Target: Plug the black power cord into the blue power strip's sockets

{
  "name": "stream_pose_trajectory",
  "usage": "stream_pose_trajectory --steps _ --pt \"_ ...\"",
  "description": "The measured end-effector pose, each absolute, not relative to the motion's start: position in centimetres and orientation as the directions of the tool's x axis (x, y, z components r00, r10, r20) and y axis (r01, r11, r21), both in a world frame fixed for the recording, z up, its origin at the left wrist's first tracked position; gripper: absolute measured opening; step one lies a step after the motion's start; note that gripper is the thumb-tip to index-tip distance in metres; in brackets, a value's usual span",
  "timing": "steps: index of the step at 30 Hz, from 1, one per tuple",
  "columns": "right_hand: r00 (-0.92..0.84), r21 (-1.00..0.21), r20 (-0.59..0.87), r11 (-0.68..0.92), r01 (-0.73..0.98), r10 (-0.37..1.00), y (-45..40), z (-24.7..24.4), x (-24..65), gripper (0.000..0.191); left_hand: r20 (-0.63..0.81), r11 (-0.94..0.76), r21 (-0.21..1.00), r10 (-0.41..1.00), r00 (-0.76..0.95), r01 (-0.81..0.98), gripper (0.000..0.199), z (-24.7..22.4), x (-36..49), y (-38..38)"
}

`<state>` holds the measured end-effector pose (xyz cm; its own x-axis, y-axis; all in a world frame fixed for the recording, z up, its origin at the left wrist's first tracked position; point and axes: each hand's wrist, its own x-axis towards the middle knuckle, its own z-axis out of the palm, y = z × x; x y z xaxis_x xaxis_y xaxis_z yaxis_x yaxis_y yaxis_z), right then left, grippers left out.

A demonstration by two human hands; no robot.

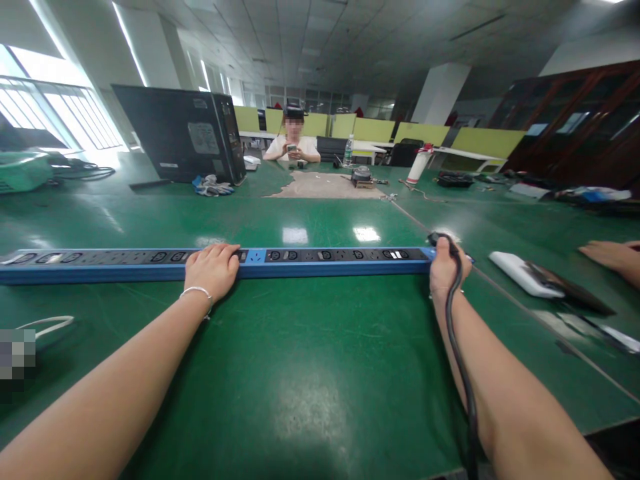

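A: What does each hand have?

B: The left hand (pixel 213 270) grasps the blue power strip (pixel 300 269) from above, fingers curled over its top. The right hand (pixel 449 268) clasps a black cable (pixel 451 320) at the strip's right end; whether those fingers also pinch the strip, I can't tell.

A: And the strip itself?

B: Lying lengthwise across the green table (pixel 320 347), sockets up, its left end running out of view.

A: What might go wrong?

B: I'd watch the cable. It drapes over the right wrist and forearm, so pulling that arm back could tug it and skew the strip. With 2 hands on such a long piece, lifting 1 alone would probably twist it.

A: Anything farther out?

B: A white object (pixel 525 273) sits near the right hand (another person's hand (pixel 607 257) rests beyond it). A rightward slide could knock it.
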<state>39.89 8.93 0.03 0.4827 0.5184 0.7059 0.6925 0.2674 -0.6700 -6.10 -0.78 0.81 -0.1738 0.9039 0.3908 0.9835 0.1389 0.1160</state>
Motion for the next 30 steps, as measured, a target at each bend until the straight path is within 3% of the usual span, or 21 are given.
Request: stream_pose_trajectory --steps 2,5,11,19,24,30 --pt "0.525 -0.69 0.715 0.344 0.637 0.462 8.5 0.7 38.0 0.052 0.408 0.145 0.12 0.895 -0.182 0.982 0.046 0.7 -6.1 -0.8" --pt "0.308 -0.635 0.731 0.441 0.634 0.609 8.0 0.7 34.8 0.046 0.422 0.148 0.124 0.887 -0.187 0.981 0.046 0.6 -6.1 -0.8" --pt "0.09 -0.503 0.721 0.43 0.749 0.687 8.0 -0.4 32.4 0.04 0.406 0.146 0.127 0.895 -0.186 0.981 0.046 0.8 -6.0 -0.8" --pt "0.193 -0.492 0.648 0.211 0.844 0.737 7.3 -0.8 31.6 0.036 0.398 0.145 0.152 0.896 -0.195 0.978 0.046 0.6 -6.1 -0.7" --pt "0.053 -0.339 0.686 0.255 0.906 0.726 6.8 -0.9 31.0 0.033 0.403 0.141 0.146 0.895 -0.189 0.979 0.045 0.6 -6.1 -0.7" --pt "-0.008 -0.291 0.713 0.307 0.906 0.701 6.5 -1.0 31.2 0.032 0.392 0.151 0.162 0.897 -0.204 0.975 0.044 0.8 -5.9 -0.9"
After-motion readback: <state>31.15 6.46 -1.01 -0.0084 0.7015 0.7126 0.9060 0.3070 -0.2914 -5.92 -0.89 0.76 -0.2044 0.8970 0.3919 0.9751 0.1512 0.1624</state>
